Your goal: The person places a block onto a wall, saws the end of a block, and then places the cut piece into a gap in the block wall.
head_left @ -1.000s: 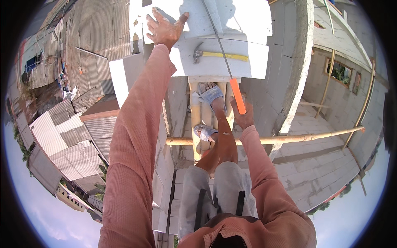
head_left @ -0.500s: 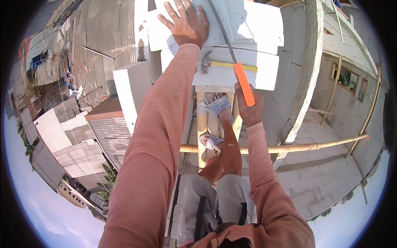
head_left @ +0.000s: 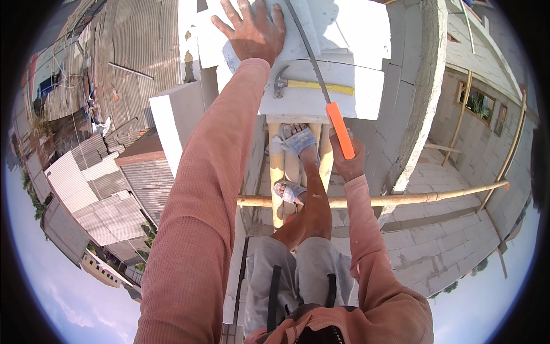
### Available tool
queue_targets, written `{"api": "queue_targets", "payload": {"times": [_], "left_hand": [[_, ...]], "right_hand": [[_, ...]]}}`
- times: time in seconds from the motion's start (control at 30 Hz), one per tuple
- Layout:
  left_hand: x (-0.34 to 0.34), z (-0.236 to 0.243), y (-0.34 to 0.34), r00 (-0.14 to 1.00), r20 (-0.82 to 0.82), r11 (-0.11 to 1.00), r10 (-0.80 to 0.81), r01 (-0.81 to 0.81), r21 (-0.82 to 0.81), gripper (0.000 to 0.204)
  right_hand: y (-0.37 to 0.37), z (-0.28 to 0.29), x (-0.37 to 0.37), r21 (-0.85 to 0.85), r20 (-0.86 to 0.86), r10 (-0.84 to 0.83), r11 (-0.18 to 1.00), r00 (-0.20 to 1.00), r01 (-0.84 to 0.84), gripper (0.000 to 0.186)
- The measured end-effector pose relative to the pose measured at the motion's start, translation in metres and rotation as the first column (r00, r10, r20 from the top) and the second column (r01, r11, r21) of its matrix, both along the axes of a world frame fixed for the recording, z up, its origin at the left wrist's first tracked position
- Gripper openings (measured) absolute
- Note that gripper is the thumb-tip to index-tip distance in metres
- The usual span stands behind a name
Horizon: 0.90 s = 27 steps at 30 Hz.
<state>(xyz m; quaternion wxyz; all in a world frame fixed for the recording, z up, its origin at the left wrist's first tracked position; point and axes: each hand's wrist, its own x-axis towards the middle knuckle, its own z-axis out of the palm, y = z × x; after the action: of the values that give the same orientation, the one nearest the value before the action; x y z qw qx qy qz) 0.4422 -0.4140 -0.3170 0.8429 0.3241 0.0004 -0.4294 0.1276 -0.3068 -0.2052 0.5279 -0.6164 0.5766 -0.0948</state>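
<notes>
My right hand grips the orange handle of a hand saw. Its narrow toothed blade runs up and away along the edge of a white block. Flat on the block, left of the blade, rests my left hand with its fingers spread. A claw hammer with a yellow handle lies on the nearer white block, its head toward the left. The blade crosses over the hammer's handle. Whether the blade sits in a cut is hard to make out.
Below me, my sandalled feet stand on bamboo poles. A horizontal bamboo pole crosses beside my legs. To the right rises a block wall with a rough top; another white block stands at the left. Corrugated metal roofs lie far below.
My right hand has drawn the saw back toward me, so more of its blade shows. My left hand stays pressed on the block, while the whole view has shifted slightly.
</notes>
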Motion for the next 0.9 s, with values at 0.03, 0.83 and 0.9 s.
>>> {"api": "queue_targets", "payload": {"times": [0.03,0.83,0.9], "left_hand": [[0.002,-0.004,0.002,0.967,-0.243,0.993,0.075,-0.096,-0.074,0.097],[0.003,-0.019,-0.003,0.714,-0.694,0.946,0.096,-0.282,-0.159,0.083],[0.005,-0.020,0.003,0.715,-0.691,0.947,0.104,-0.284,-0.152,0.082]], "right_hand": [[0.008,-0.002,-0.004,-0.034,-0.011,0.037,0.999,0.999,-0.037,0.021],[0.017,-0.012,-0.003,0.020,-0.029,0.007,1.000,1.000,-0.007,0.024],[0.027,-0.005,-0.004,0.032,-0.030,-0.012,0.999,0.999,0.013,0.023]]}}
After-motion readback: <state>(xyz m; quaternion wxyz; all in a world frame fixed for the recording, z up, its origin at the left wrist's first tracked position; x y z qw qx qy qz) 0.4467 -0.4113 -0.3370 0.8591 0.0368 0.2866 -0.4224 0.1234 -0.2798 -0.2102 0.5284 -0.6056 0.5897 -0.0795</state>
